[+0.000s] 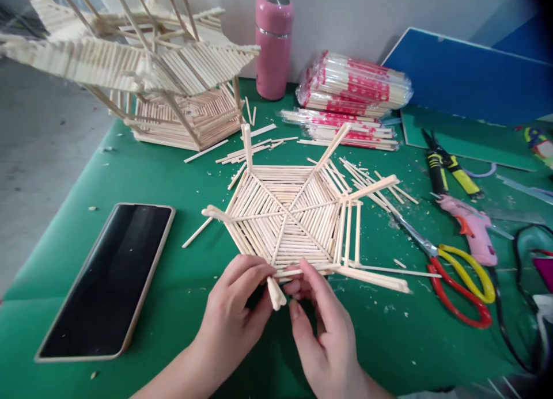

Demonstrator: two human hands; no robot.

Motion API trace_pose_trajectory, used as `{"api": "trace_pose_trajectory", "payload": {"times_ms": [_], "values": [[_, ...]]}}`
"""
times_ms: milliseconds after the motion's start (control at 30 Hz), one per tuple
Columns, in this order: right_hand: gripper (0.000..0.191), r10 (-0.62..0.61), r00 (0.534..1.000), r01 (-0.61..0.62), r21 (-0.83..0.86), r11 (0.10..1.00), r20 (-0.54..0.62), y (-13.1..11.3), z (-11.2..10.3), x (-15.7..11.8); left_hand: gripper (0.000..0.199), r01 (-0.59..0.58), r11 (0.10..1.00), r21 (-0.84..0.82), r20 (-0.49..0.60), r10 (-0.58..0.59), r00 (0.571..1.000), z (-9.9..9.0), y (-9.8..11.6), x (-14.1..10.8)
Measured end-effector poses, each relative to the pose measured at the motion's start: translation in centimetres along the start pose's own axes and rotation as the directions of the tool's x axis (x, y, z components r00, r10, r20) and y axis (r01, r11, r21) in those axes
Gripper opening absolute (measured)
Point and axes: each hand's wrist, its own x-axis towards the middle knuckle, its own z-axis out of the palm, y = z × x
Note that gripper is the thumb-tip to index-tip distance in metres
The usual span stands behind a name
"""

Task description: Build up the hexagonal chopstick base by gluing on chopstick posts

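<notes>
The green tabletop (185,295) stretches out below you, with the tall stick model (190,65) at its far left and the blue board (462,76) leaning at the far right. The frame (287,212), a hexagon of sticks with posts splaying from its corners, lies flat before you at the middle, its near edge at your hands.

Your forearms come in from the bottom and lean inward. Your left hand (242,298) is back-up, knuckles bent, its fingers curled round and clamped on the frame at the near post (276,293), whose tip juts out toward you. Your right hand (322,324) is turned half on its side; the index reaches forward to touch the near-edge stick (319,269), the thumb stands off below it, and the other fingers fold under. Whether those pinch anything, you cannot tell. The two hands are near each other, with a small gap between.

Beyond the frame are the packs (354,82) of chopsticks; the scissors (425,244) lie to its right. The flask (273,53) stands at the back, the phone (108,278) lies left of you, the glue gun (473,229) and cutters (437,168) right. Offcuts (246,152) lie scattered behind the frame.
</notes>
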Motion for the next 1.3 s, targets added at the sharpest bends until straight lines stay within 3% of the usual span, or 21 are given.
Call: {"api": "trace_pose_trajectory", "payload": {"times_ms": [333,600,933,1167,1300], "values": [[0.047,0.022,1.000,-0.024,0.082,0.996,0.015,0.0,0.1,0.0,0.015,0.021,1.000,-0.017,-0.011,-0.021,1.000,0.1,-0.1,-0.1],[0.052,-0.069,0.998,0.069,0.012,0.998,-0.002,-0.3,0.1,0.2,0.008,-0.014,0.999,-0.041,-0.025,0.013,1.000,0.2,-0.2,-0.1],[0.056,-0.107,0.994,0.107,-0.051,0.993,0.014,-0.2,-0.2,0.4,0.018,0.006,0.999,0.047,-0.003,-0.006,1.000,0.1,-0.1,-0.1],[0.054,-0.081,0.990,0.070,-0.089,0.994,-0.119,0.5,0.7,0.2,0.025,0.022,0.996,0.084,0.048,-0.026,0.999,-0.1,-0.3,-0.4],[0.055,-0.049,0.991,0.039,-0.082,0.996,-0.122,0.5,1.0,0.3,0.024,0.074,0.989,0.128,0.071,-0.084,0.994,-0.2,-0.3,-0.5]]}}
